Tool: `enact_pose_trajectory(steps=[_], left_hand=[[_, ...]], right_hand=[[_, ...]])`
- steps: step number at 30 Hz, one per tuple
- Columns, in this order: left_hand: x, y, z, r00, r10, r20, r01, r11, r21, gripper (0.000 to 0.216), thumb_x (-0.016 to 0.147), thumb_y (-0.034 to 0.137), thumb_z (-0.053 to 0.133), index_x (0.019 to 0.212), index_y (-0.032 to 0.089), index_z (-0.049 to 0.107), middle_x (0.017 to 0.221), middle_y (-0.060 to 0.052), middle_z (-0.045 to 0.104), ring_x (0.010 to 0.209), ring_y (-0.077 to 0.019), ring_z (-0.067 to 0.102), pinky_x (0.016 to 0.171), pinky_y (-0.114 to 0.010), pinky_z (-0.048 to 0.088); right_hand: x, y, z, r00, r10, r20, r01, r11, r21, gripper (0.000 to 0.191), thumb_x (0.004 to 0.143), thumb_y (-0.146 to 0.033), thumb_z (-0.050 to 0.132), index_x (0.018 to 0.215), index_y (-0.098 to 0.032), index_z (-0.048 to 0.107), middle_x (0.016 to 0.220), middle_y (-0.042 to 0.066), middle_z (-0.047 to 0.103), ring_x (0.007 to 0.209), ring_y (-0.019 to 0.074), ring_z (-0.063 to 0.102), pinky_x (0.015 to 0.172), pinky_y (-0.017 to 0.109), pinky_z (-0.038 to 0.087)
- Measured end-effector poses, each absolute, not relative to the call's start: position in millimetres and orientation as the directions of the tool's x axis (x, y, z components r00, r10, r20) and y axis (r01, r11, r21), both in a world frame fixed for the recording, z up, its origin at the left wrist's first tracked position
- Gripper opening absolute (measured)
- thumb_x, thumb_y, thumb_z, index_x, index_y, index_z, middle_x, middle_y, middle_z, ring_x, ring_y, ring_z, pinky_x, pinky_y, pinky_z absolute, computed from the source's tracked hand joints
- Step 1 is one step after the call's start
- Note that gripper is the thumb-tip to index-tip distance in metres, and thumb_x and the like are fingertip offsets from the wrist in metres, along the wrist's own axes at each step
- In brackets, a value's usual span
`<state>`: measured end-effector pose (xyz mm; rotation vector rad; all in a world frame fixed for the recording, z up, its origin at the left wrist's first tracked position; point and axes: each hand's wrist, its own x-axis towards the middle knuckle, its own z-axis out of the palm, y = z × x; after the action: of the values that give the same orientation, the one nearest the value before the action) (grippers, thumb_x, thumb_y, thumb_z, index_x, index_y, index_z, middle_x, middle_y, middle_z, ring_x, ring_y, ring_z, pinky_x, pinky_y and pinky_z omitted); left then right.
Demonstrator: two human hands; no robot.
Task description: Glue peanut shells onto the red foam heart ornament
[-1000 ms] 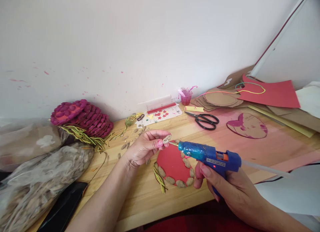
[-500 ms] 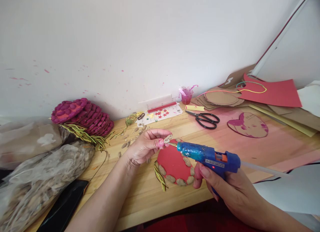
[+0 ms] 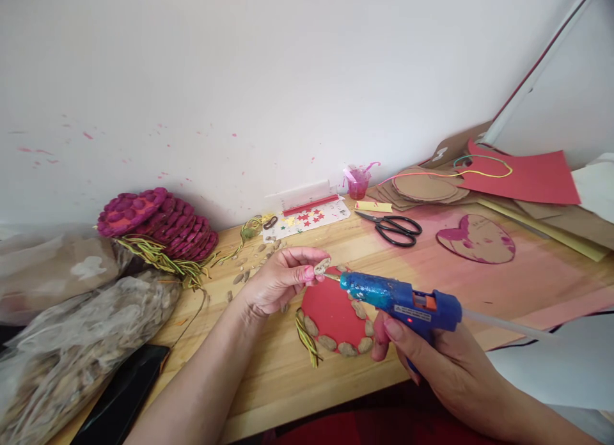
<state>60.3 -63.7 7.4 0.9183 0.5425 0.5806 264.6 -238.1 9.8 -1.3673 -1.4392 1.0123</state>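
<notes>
The left forearm [image 3: 201, 362] is bare as far as it shows, from the near edge to the wrist, and the right forearm [image 3: 532, 403] is bare too. Both hands are ungloved. On the left hand [image 3: 271, 285], bright pink stains mark the thumb [image 3: 307, 274] around its short nail. The right hand [image 3: 444, 362] has pink on its fingers as well. Dark red cloth [image 3: 355, 427] shows at the near edge, perhaps clothing.

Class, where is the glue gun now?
In the head view, right of centre, the right hand holds the glue gun, its nozzle at the tan shell in the left hand.
</notes>
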Motion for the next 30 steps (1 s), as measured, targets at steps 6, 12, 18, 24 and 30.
enact_pose_trajectory(steps=[6, 12, 18, 24, 30], left_hand=[[60.2, -64.9, 8.7, 0.725, 0.664, -0.184, -0.23, 0.485, 0.844, 0.038, 0.055, 0.022, 0.096, 0.089, 0.016, 0.08, 0.074, -0.003, 0.075, 0.063, -0.0097, 0.07, 0.064, -0.016, 0.052], [60.5, -63.9, 8.9, 0.733, 0.656, -0.18, -0.223, 0.482, 0.847, 0.038, 0.056, 0.023, 0.096, 0.09, 0.017, 0.08, 0.074, -0.002, 0.075, 0.064, -0.009, 0.069, 0.064, -0.016, 0.052], [60.4, -64.2, 8.9, 0.733, 0.656, -0.179, -0.219, 0.477, 0.851, 0.037, 0.057, 0.023, 0.095, 0.09, 0.017, 0.08, 0.072, -0.002, 0.074, 0.065, -0.009, 0.069, 0.063, -0.016, 0.051], [60.2, -64.7, 9.1, 0.726, 0.661, -0.189, -0.204, 0.47, 0.859, 0.039, 0.055, 0.025, 0.096, 0.09, 0.017, 0.08, 0.071, -0.002, 0.074, 0.064, -0.0088, 0.068, 0.063, -0.016, 0.051], [59.2, -63.7, 6.5, 0.72, 0.667, -0.192, -0.198, 0.462, 0.864, 0.04, 0.056, 0.026, 0.096, 0.091, 0.017, 0.08, 0.071, -0.003, 0.073, 0.064, -0.0091, 0.066, 0.065, -0.017, 0.05]], right_hand=[[266.2, -238.2, 11.5, 0.002, 0.998, 0.063, 0.259, 0.061, -0.964, 0.03, 0.1, -0.042, 0.047, 0.084, -0.026, 0.066, 0.083, -0.001, 0.069, 0.054, 0.0104, 0.053, 0.049, 0.024, 0.047], [265.6, -237.5, 12.7, 0.002, 0.998, 0.07, 0.268, 0.067, -0.961, 0.031, 0.101, -0.041, 0.047, 0.083, -0.025, 0.066, 0.083, -0.001, 0.07, 0.053, 0.0103, 0.052, 0.049, 0.024, 0.047], [265.3, -237.0, 13.7, 0.017, 0.998, 0.068, 0.256, 0.062, -0.965, 0.031, 0.1, -0.044, 0.047, 0.083, -0.025, 0.066, 0.08, 0.001, 0.07, 0.055, 0.0127, 0.054, 0.049, 0.026, 0.047], [266.4, -235.5, 13.5, 0.038, 0.995, 0.094, 0.301, 0.079, -0.95, 0.034, 0.099, -0.044, 0.047, 0.08, -0.026, 0.067, 0.08, 0.001, 0.071, 0.062, 0.015, 0.058, 0.053, 0.027, 0.047], [267.6, -234.0, 13.2, 0.045, 0.995, 0.09, 0.29, 0.073, -0.954, 0.035, 0.1, -0.044, 0.046, 0.077, -0.027, 0.067, 0.077, -0.001, 0.067, 0.055, 0.0127, 0.053, 0.049, 0.026, 0.045]])
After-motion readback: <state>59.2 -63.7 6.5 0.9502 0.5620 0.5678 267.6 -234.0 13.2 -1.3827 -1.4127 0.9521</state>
